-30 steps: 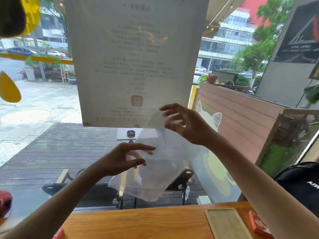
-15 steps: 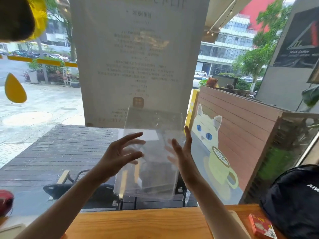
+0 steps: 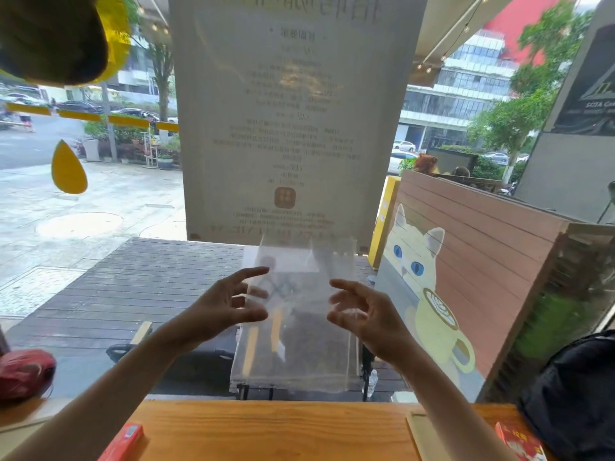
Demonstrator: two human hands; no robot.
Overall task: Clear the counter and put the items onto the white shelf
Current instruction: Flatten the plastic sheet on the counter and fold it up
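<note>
A clear acrylic stand [image 3: 296,344] is held upright in the air above the wooden counter [image 3: 276,430], in front of the window. My left hand [image 3: 226,307] grips its left edge with fingers curled. My right hand [image 3: 362,314] holds its right edge, fingers bent around it. On the counter lie a red flat item [image 3: 124,442] at the left, a pale wooden tray [image 3: 429,437] at the right and a red packet [image 3: 520,445] beside it. The white shelf is not in view.
A window with a large white poster [image 3: 293,111] fills the view behind the counter. A black backpack [image 3: 575,394] sits at the right end. A red object [image 3: 25,372] rests at the left edge.
The acrylic stand was tilted and flat; it has been turned upright. My right hand dropped from its top to its right edge, and my left hand moved up to its left edge.
</note>
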